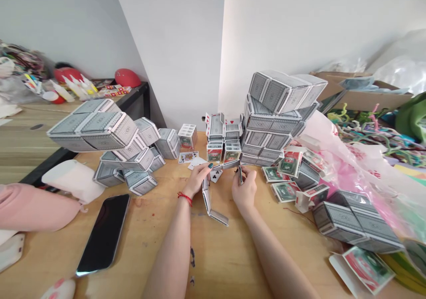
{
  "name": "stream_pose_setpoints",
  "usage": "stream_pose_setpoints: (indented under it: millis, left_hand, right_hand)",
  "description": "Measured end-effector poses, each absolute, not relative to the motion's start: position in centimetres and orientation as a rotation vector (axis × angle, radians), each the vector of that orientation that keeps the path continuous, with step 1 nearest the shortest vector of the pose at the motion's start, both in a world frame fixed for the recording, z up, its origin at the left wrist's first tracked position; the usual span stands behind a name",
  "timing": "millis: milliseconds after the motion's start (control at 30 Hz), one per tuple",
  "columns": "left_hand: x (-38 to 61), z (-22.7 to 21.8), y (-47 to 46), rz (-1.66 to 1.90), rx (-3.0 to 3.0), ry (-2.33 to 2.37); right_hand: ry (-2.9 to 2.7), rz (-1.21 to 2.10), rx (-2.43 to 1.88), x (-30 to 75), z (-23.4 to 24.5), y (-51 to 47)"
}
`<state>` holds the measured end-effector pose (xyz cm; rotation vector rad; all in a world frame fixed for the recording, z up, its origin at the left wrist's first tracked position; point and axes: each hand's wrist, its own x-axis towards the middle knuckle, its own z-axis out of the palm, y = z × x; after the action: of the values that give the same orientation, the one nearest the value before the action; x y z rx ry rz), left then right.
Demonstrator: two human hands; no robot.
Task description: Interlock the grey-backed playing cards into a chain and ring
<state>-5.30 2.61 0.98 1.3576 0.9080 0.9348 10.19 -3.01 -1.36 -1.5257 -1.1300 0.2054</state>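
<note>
Strip of grey-backed cards [230, 164] spans the gap between left hand [196, 180] and right hand [245, 190], over the bench [216, 259]. Both hands nearly closed, each pinching it. Narrow, patterned, sharply bent at several joints; one length angles nearer from the left hand.

Hands [244, 189]: two. Folded card strip [207, 197]: one. Tall card-block stacks [269, 139]: two, one at tabletop [216, 263]'s left edge, one toward far edge. Loose cards [188, 157] near far edge: at least three. Red-green card boxes [290, 163]: at least six. Black phone [104, 234]: one, toward left edge.
</note>
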Motion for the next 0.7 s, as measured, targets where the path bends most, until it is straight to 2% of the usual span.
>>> stream_pose_setpoints:
  millis: [167, 400, 700]
  left_hand:
    - [-5.9, 1.8, 2.1, 0.86, 1.183, 0.71]
    - [-6.2, 2.0, 2.2, 0.757, 1.12, 0.607]
    - [-4.5, 0.9, 2.7, 0.638, 1.039, 0.782]
  right_hand:
    - [-1.216, 0.285, -1.578, 11.0, -0.9, -3.2]
    - [-1.318, 0.662, -1.515, 10.8, -1.9, -2.9]
    - [-1.131, 0.949, -1.408, 11.1, -2.2, -2.3]
